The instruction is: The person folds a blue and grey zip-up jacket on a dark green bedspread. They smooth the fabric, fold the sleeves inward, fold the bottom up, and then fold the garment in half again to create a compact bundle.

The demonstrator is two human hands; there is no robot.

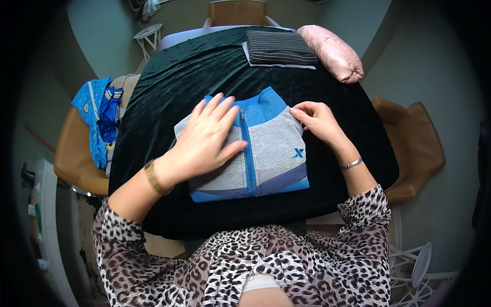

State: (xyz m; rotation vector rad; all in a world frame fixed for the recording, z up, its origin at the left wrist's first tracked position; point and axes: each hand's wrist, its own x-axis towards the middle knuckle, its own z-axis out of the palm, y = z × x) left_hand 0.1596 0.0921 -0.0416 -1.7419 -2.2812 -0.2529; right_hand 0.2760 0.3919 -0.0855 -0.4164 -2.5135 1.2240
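Note:
A folded grey and blue zip jacket lies front up on a dark green velvet tablecloth, its blue collar pointing away from me. My left hand rests flat over the left side of its chest, fingers spread, the thumb reaching the zip. At the jacket's right shoulder, my right hand pinches the grey fabric between thumb and fingers. The sleeves are not visible from above.
A dark striped folded garment lies on a pale one at the far edge, beside a pink rolled bundle. Blue clothes hang over a tan chair on the left. Another tan chair stands on the right.

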